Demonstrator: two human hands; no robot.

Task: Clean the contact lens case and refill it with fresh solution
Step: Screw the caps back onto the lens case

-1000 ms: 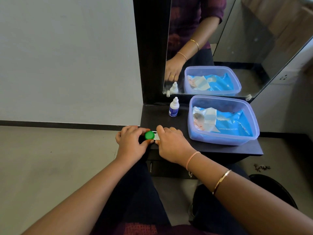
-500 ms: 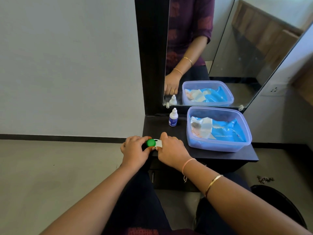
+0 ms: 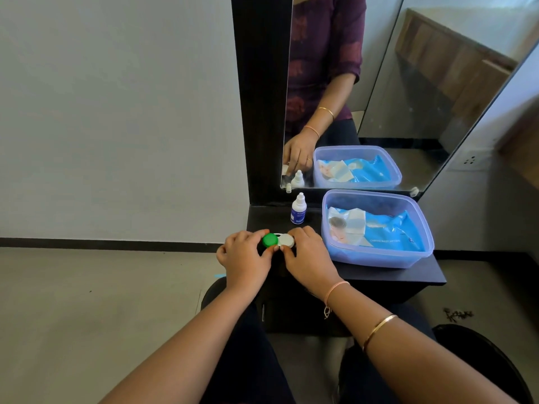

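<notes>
The contact lens case (image 3: 278,240) lies at the front left corner of the dark shelf (image 3: 379,275). It has a green cap (image 3: 270,239) on its left side and a white cap (image 3: 287,240) on its right side. My left hand (image 3: 243,258) pinches the green cap between thumb and fingers. My right hand (image 3: 309,258) grips the white cap side. A small white solution bottle (image 3: 298,209) with a blue label stands upright behind the case, near the mirror.
A translucent blue plastic tub (image 3: 379,255) holding a blue wipes pack (image 3: 390,231) sits on the right of the shelf. A mirror (image 3: 379,83) rises behind and reflects the bottle, tub and my arm. Grey floor (image 3: 102,301) lies to the left.
My right hand has slid back a little, so the white cap shows fully. The head camera has tilted up. Both hands stay on the case.
</notes>
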